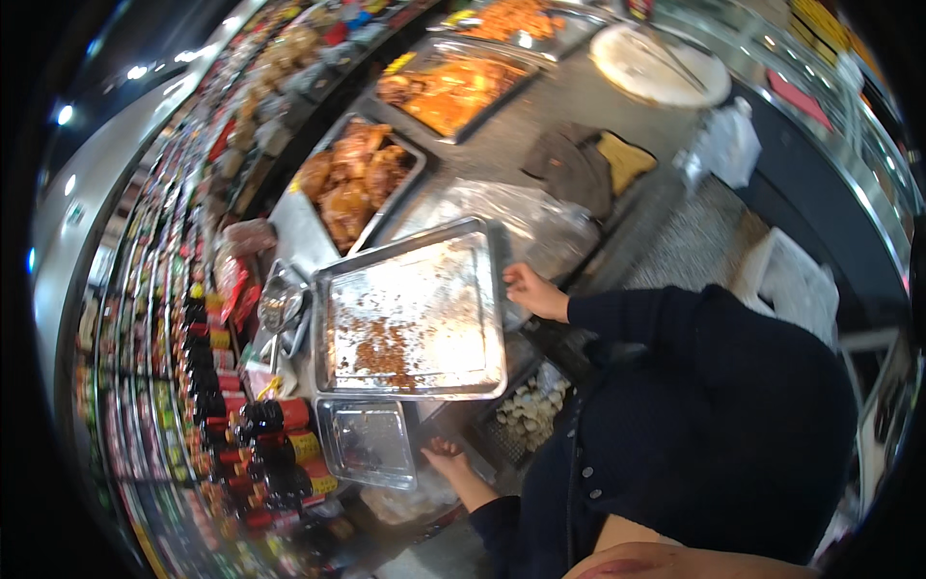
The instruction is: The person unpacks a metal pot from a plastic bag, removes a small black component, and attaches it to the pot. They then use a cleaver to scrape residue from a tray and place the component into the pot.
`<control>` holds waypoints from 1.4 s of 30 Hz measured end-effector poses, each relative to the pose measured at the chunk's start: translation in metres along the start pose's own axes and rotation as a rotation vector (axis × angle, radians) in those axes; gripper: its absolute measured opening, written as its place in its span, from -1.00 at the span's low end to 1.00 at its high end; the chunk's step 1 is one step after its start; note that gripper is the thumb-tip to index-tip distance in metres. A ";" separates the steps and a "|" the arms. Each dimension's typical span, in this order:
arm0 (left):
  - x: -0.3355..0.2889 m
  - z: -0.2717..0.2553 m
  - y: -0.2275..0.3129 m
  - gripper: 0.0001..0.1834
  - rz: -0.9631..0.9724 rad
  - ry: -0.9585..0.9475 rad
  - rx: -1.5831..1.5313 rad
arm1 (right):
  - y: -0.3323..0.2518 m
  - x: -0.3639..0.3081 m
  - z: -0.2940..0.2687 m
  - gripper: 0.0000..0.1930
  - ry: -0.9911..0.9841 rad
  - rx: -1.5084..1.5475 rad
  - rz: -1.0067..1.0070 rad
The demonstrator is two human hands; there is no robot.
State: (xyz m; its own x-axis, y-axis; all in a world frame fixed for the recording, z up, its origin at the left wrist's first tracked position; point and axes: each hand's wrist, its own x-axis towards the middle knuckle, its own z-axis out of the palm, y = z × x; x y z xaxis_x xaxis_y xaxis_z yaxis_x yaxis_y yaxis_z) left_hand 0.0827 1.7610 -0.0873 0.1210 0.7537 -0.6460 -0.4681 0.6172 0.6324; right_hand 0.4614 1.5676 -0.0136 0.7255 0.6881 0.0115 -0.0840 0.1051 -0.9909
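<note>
A large rectangular metal tray, its shiny bottom spotted with brown crumbs and residue, lies in front of me. Beside its right rim is my right hand, with the fingers loosely bent; whether the fingertips touch the rim is hard to tell. My left hand is held out below the tray's lower edge, palm up and fingers apart, with nothing in it. Close to those fingers stands a smaller clear or metal tray, partly under the large one. A black basket of small pale round items sits between my arms.
Beyond are trays of browned meat, orange-glazed pieces and orange bits. Dark cloths, plastic sheeting and a round white board lie on the counter. A metal strainer and dark bottles line the left.
</note>
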 end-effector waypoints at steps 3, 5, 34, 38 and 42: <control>-0.051 0.003 -0.063 -0.52 -0.081 -0.001 0.174 | -0.013 -0.054 -0.018 -0.82 -0.203 -0.049 -0.192; -0.092 0.014 -0.104 -0.61 -0.293 -0.316 0.306 | -0.020 -0.097 -0.022 -0.83 -0.242 -0.243 -0.097; -0.483 0.155 -0.385 -0.66 0.674 -2.638 1.527 | -0.074 -0.530 -0.282 -0.65 0.352 0.264 0.463; -0.546 0.128 -0.446 -0.71 0.785 -2.605 1.603 | -0.088 -0.613 -0.296 -0.65 0.812 0.597 0.229; -0.601 0.095 -0.495 -0.69 0.495 -2.715 1.523 | -0.088 -0.665 -0.309 -0.70 0.978 0.653 0.149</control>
State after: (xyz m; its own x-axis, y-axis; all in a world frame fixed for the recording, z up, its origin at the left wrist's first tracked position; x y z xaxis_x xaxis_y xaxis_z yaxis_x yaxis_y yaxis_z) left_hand 0.3246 1.0240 0.0282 0.4511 -0.8841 -0.1219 -0.5679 -0.3898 0.7250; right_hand 0.1971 0.8785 0.0243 0.8695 -0.0869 -0.4862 -0.3385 0.6121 -0.7147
